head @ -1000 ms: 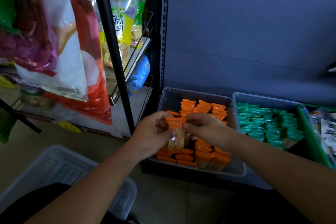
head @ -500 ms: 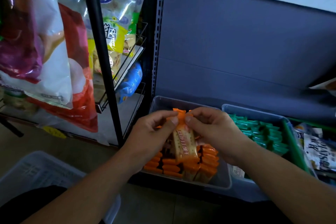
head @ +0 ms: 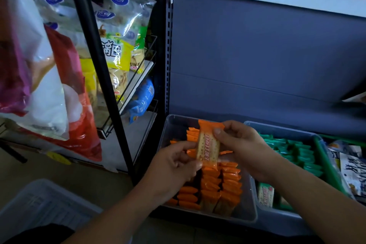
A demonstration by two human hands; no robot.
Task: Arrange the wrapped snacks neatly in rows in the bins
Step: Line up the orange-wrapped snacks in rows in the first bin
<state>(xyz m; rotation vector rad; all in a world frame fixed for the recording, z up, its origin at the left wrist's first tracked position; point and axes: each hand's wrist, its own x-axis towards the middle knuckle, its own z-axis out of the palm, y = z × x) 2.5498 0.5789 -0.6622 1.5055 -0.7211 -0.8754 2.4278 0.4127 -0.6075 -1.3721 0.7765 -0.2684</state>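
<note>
Left grip (head: pixel 174 167), right grip (head: pixel 242 147) pinch snack (head: pixel 208 144) between them.

Orange snack wrapper (head: pixel 208 145) glossy plastic film; clear bin (head: pixel 250 212) smooth translucent plastic; rack post (head: pixel 95 51) black painted metal; hanging bags (head: pixel 118 45) shiny.

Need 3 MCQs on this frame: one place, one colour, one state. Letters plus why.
1. The green snacks' bin sits where from the orange snacks' bin? A left B right C on top
2. The upright snack has what wrapper colour? A orange B blue C green
3. Who holds it? A one hand B nobody C both hands
Answers: 1 B, it adjoins that bin's right wall; 2 A, orange ends show; 3 C, left hand pinches its lower end, right hand its top.
</note>
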